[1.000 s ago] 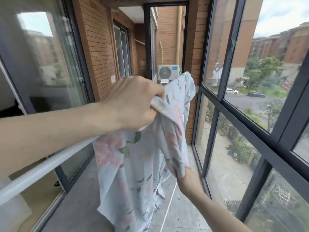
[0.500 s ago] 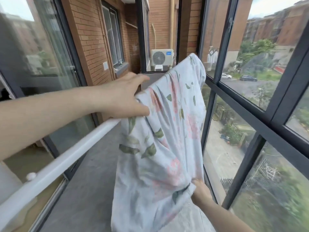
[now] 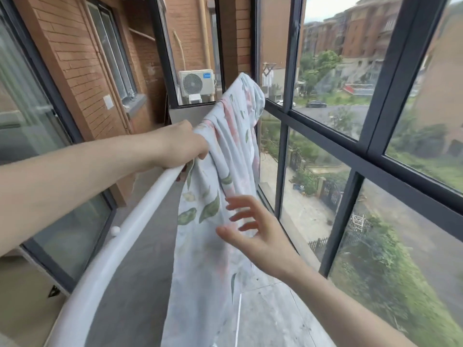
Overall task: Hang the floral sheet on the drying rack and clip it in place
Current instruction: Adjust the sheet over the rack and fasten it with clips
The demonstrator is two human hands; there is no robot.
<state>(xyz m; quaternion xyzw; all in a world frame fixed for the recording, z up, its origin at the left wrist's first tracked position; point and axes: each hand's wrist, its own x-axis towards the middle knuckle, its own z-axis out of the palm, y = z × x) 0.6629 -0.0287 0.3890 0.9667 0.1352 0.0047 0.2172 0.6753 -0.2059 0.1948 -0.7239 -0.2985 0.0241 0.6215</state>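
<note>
Floral sheet point(image 3: 215, 186) draped over the white rail of the drying rack point(image 3: 120, 236), bunched at the top and hanging down toward the balcony floor point(image 3: 140, 266). Far end of the sheet rises in a peak near the window frame point(image 3: 288, 71).

My left hand point(image 3: 183, 146): grip clamped on a gathered fold of the sheet right at the rail, fingers curled around the cloth, knuckles up.

My right hand point(image 3: 255, 234): grip apart, fingers spread and relaxed, held just in front of the hanging cloth; cannot tell if fingertips touch it.

Air-conditioner unit point(image 3: 196, 82) beyond the end pane. Brick wall point(image 3: 75, 58) to the left. Parked car point(image 3: 316, 103) on the street below.
</note>
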